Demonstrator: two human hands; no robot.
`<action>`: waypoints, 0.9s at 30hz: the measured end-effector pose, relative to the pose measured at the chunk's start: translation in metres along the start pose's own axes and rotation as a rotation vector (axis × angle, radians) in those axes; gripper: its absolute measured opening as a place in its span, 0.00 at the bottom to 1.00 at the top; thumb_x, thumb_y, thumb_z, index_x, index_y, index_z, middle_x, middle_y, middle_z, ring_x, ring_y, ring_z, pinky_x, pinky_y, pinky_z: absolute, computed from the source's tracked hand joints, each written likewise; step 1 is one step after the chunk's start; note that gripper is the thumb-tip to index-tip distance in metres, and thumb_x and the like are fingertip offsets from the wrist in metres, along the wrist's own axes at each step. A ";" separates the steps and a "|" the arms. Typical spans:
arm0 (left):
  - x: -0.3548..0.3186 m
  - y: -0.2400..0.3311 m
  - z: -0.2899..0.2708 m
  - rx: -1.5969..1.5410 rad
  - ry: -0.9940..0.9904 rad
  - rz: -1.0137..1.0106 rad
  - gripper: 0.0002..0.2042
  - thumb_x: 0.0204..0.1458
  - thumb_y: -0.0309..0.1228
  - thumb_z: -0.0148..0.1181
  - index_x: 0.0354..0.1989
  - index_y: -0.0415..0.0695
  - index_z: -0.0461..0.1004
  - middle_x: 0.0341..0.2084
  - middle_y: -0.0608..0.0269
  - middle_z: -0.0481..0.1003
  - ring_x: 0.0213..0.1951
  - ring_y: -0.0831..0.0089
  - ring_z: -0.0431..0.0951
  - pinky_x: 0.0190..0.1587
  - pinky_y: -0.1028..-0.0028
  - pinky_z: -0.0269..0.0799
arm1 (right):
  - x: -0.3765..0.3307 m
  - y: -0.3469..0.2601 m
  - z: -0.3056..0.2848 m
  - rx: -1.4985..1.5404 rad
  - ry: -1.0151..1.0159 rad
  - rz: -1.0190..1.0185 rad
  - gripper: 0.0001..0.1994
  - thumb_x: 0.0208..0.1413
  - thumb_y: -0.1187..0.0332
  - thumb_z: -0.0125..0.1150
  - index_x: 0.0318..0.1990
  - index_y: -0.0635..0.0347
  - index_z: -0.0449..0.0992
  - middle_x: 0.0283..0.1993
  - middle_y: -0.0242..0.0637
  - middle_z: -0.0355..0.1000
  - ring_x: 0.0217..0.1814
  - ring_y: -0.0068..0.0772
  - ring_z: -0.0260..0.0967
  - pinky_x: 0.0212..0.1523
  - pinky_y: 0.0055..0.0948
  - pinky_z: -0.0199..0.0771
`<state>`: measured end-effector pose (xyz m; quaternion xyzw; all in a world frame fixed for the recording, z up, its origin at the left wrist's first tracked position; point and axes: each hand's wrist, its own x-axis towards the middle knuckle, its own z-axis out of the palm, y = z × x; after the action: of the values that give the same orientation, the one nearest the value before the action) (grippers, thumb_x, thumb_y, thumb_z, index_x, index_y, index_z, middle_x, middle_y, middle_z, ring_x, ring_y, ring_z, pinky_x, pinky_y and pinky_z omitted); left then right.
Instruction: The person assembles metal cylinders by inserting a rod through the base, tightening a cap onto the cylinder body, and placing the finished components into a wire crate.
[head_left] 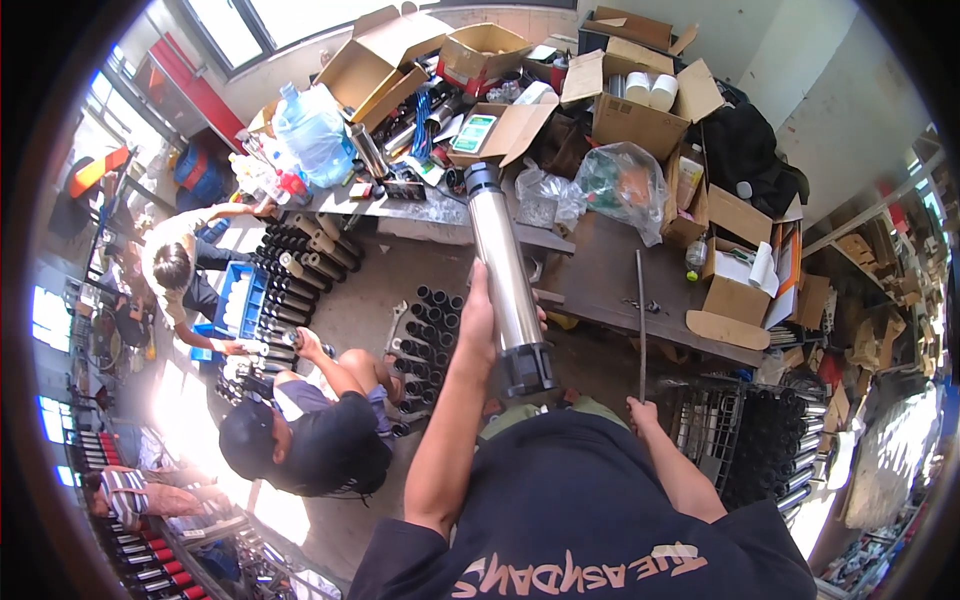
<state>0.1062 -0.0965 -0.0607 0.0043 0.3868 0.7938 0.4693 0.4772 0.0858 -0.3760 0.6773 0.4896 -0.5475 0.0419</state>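
Observation:
My left hand (478, 318) is wrapped round a shiny metal cylinder (506, 262) with black fittings at both ends. The cylinder is raised in front of my body, its far end tilted a little left. In my right hand (643, 411), lower and to the right, is the near end of a thin metal rod (641, 320). The rod points away from me, and its far part shows against the dark tabletop (606, 262). Cylinder and rod are apart.
Cartons (640, 120), plastic bags (622, 190) and loose parts crowd the benches. Black tubes (425, 335) stand on the floor at left. A crouching person (320, 440) and another person (175, 260) work beside rows of cylinders. A wire crate (705, 430) is at right.

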 end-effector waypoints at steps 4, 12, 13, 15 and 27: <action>0.002 -0.004 0.004 -0.208 -0.146 -0.007 0.34 0.63 0.63 0.35 0.53 0.41 0.67 0.32 0.51 0.74 0.29 0.57 0.79 0.31 0.57 0.81 | 0.019 -0.056 0.021 0.363 -0.158 -0.122 0.11 0.59 0.58 0.61 0.31 0.52 0.71 0.24 0.26 0.66 0.20 0.22 0.61 0.19 0.26 0.59; 0.007 -0.005 0.014 -0.255 -0.255 -0.031 0.36 0.62 0.65 0.35 0.51 0.38 0.68 0.35 0.49 0.74 0.31 0.55 0.78 0.32 0.55 0.80 | 0.049 -0.091 0.039 0.347 -0.192 -0.291 0.14 0.58 0.55 0.63 0.43 0.52 0.74 0.34 0.26 0.74 0.33 0.21 0.71 0.28 0.25 0.66; 0.007 -0.006 0.014 -0.250 -0.239 -0.050 0.37 0.62 0.65 0.35 0.51 0.38 0.68 0.35 0.49 0.74 0.31 0.55 0.78 0.32 0.55 0.80 | 0.045 -0.082 0.038 0.325 -0.185 -0.309 0.14 0.57 0.54 0.64 0.43 0.52 0.74 0.34 0.26 0.74 0.33 0.21 0.72 0.27 0.25 0.66; 0.005 -0.003 0.016 -0.234 -0.293 0.018 0.36 0.62 0.66 0.35 0.51 0.40 0.68 0.35 0.49 0.74 0.31 0.55 0.79 0.32 0.55 0.80 | 0.037 -0.067 0.034 0.321 -0.191 -0.220 0.17 0.58 0.51 0.64 0.46 0.52 0.73 0.36 0.28 0.75 0.33 0.21 0.72 0.27 0.23 0.66; -0.032 0.032 0.042 0.287 -0.054 0.371 0.35 0.67 0.60 0.27 0.65 0.40 0.59 0.38 0.56 0.76 0.33 0.65 0.80 0.36 0.65 0.81 | -0.042 0.087 -0.010 -0.230 0.141 0.035 0.19 0.49 0.53 0.67 0.31 0.64 0.82 0.29 0.44 0.79 0.32 0.39 0.77 0.37 0.39 0.76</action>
<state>0.1158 -0.1034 0.0002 0.1631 0.4755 0.8029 0.3204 0.5488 0.0208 -0.3812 0.7133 0.5390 -0.4379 0.0942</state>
